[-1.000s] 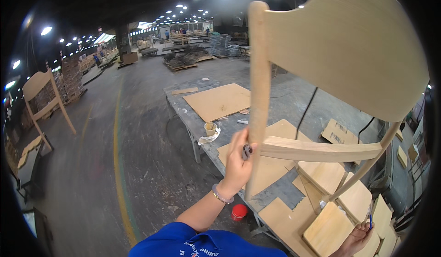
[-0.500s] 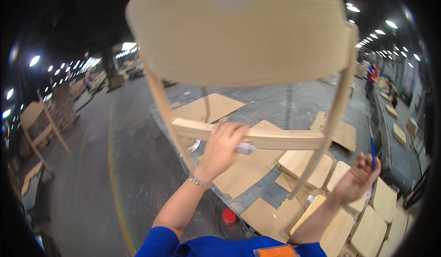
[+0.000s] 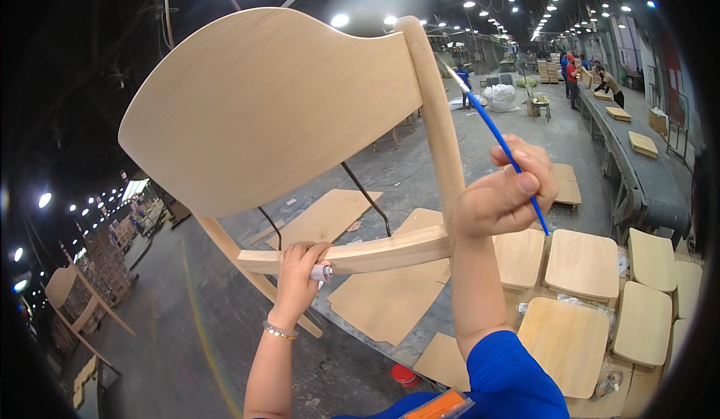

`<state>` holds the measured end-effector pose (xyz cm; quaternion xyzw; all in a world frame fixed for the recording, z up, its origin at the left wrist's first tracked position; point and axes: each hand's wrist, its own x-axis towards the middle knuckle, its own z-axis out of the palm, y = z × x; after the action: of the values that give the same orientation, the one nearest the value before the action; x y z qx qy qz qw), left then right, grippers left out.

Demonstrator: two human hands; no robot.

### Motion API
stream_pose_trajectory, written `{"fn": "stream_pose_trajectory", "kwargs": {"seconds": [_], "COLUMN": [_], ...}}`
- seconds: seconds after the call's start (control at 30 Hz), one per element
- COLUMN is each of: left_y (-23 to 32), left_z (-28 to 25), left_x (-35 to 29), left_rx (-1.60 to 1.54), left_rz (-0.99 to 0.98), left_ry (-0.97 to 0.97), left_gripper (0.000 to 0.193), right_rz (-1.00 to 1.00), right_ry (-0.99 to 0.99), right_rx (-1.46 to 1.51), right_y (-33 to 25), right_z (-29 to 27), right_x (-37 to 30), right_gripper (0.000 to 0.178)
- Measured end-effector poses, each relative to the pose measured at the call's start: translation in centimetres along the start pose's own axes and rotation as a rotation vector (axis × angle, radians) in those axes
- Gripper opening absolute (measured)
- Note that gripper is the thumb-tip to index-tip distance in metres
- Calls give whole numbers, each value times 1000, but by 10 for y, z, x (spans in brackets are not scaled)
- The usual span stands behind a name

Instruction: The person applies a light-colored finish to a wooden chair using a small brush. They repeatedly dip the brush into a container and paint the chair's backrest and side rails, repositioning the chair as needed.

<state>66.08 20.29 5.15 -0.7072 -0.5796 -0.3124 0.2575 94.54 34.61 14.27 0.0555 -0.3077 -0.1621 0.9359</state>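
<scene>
A pale wooden chair frame (image 3: 277,112) with a broad curved backrest is held up before me, tilted. My left hand (image 3: 298,273) is closed round its lower crossbar (image 3: 375,255); a small greyish-white roll (image 3: 322,273), perhaps paper or cloth, is also tucked in those fingers. Between thumb and fingers, my right hand (image 3: 506,190) pinches a thin blue-handled paintbrush (image 3: 493,125). The brush tip points up and away, close to the upper part of the right chair post (image 3: 435,104); I cannot tell whether they touch.
Several flat wooden seat panels (image 3: 582,264) lie at the right on cardboard. Cardboard sheets (image 3: 386,299) cover the table below the chair. A red tub (image 3: 405,375) sits under its edge. Another chair (image 3: 71,291) stands far left. People (image 3: 572,82) work by a conveyor (image 3: 637,172) at the far right.
The chair has tipped, its right side rising. My right hand has come up and inward with the paintbrush, to beside the right post. My left hand keeps its hold on the crossbar.
</scene>
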Motion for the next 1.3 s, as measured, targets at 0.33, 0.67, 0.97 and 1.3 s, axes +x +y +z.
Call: {"fn": "stream_pose_trajectory", "kwargs": {"seconds": [0.33, 0.67, 0.97, 1.3], "left_y": [2, 4, -6, -12], "left_z": [-19, -34, -37, -36], "left_x": [-16, -26, -30, -28], "left_rx": [65, 107, 141, 140], "left_rz": [-6, -31, -42, -44], "left_ry": [32, 51, 49, 64], "left_gripper": [27, 25, 26, 27], "right_rz": [-27, 6, 17, 95], "right_ry": [-49, -70, -122, -30], "right_rx": [-38, -56, -62, 4], "right_y": [6, 5, 8, 13], "right_z": [21, 29, 41, 55], "right_x": [0, -19, -33, -44], "right_gripper": [14, 11, 11, 3]}}
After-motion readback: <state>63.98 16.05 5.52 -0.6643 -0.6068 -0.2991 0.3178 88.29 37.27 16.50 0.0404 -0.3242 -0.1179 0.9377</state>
